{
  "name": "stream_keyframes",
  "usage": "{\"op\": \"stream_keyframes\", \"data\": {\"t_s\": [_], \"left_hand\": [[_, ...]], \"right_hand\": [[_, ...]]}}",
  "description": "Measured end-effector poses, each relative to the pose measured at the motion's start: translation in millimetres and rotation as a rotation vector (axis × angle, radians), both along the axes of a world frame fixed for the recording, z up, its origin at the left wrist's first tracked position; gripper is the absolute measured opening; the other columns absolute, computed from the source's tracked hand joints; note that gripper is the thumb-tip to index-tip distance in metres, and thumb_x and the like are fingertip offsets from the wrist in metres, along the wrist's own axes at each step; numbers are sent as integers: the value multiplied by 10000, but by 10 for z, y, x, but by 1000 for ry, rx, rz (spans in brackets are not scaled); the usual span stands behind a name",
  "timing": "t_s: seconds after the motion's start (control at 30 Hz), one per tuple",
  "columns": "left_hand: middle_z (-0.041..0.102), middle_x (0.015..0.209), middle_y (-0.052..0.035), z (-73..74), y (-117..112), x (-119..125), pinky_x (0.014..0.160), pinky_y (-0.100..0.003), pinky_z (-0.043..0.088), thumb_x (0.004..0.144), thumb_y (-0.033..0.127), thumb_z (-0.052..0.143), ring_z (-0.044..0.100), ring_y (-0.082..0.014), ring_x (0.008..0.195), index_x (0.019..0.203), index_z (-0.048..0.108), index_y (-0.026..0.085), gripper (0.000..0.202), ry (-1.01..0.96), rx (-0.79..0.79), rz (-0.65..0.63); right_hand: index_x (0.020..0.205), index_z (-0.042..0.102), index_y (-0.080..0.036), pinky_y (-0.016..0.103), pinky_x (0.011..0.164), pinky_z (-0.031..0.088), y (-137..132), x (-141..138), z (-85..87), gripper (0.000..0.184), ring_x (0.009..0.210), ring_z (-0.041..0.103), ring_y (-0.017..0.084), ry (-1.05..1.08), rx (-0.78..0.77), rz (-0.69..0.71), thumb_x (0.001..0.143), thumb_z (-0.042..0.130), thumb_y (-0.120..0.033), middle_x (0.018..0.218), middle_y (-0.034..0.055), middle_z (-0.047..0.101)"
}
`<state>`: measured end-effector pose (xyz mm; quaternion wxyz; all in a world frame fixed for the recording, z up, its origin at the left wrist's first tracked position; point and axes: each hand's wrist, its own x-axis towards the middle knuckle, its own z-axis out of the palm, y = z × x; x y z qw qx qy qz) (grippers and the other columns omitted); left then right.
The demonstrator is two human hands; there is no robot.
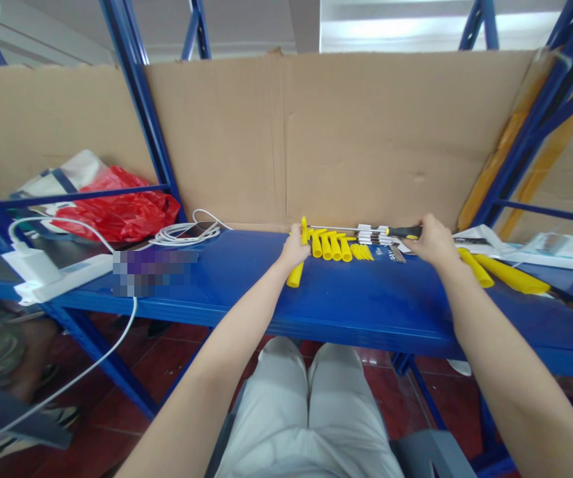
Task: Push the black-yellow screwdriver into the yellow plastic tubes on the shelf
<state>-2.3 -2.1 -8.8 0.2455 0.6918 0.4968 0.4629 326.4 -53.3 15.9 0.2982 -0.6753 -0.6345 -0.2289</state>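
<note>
My left hand (295, 247) is closed around a yellow plastic tube-like part (295, 276), which has a crosspiece showing above my fingers. In my right hand (429, 239) is a screwdriver (403, 232) with a black and yellow handle. Its long thin shaft runs leftward, and the tip reaches the top of the yellow part in my left hand. Between my hands stand several more yellow tube-like parts (336, 248) in a row. Smaller yellow pieces (362, 251) lie to their right, beside silver and black metal pieces (372, 234) and small loose hardware (396, 253).
Cardboard (366, 139) walls the back of the blue shelf table (366, 312). Two longer yellow pieces (512, 273) lie beyond my right arm. At left are a coiled white cable (186, 234), a power strip (74, 277) and a red plastic bag (117, 206). Another person's leg (32, 358) shows lower left.
</note>
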Motion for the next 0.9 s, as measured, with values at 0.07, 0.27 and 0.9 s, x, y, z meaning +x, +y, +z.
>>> {"op": "stream_keyframes", "data": {"t_s": [0.07,0.27,0.9], "left_hand": [[639,1276,-114,4,-3,-1,957,-330,499,643,-40,576,597,-244,1225,1231,433,205,652,13,12,10],[656,1247,-124,10,-3,-16,951,-321,499,678,-31,560,625,-249,1181,1268,429,182,641,74,12,76],[661,1258,-121,14,-21,-26,973,-344,477,695,-19,593,621,-265,1196,1304,427,200,668,104,48,131]], "right_hand": [[1154,545,-150,407,731,459,42,4,-49,471,868,607,334,31,0,-38,766,620,-405,923,158,640],[1100,586,-158,433,783,470,166,52,-98,377,924,587,330,-76,88,117,749,565,-293,955,155,636],[1067,643,-191,393,697,474,4,-190,-110,470,847,634,324,50,-69,-86,756,659,-542,867,135,667]]}}
